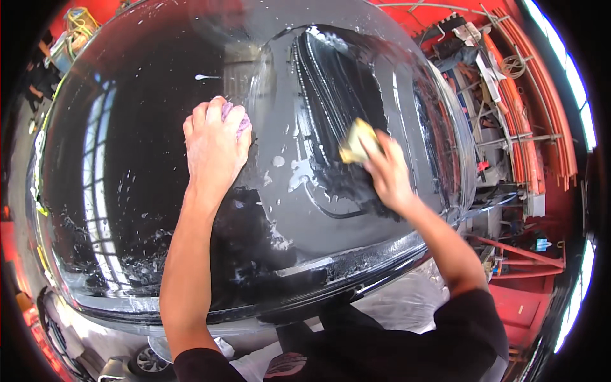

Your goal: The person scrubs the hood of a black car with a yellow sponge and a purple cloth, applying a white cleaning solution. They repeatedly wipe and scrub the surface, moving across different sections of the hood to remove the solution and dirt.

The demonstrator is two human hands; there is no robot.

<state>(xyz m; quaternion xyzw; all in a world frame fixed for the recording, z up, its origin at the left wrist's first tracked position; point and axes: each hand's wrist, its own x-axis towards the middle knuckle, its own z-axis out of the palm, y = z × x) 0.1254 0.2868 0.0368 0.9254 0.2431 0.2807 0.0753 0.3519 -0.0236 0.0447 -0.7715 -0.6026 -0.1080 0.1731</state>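
Observation:
A large, glossy black car body panel [149, 159] lies wet beneath both my hands, strewn with droplets. My left hand [215, 130] rests on it left of centre, fingers curled over a crumpled purple cloth [237, 120] that shows only along its right side. Farther right, my right hand [387, 167] grips a yellow pad [361, 141], blurred by motion, flat against the panel. Around that pad a dull grey film [273, 197] covers the surface. Dark streaked strokes [337, 83] run through the film away from me.
Clear plastic sheeting [407, 299] hangs below the panel's near edge. Orange pipes [522, 114] and a cluttered shelf [474, 83] stand along the right wall. Coiled hoses [81, 28] sit at the far left. A car wheel [149, 360] shows at lower left.

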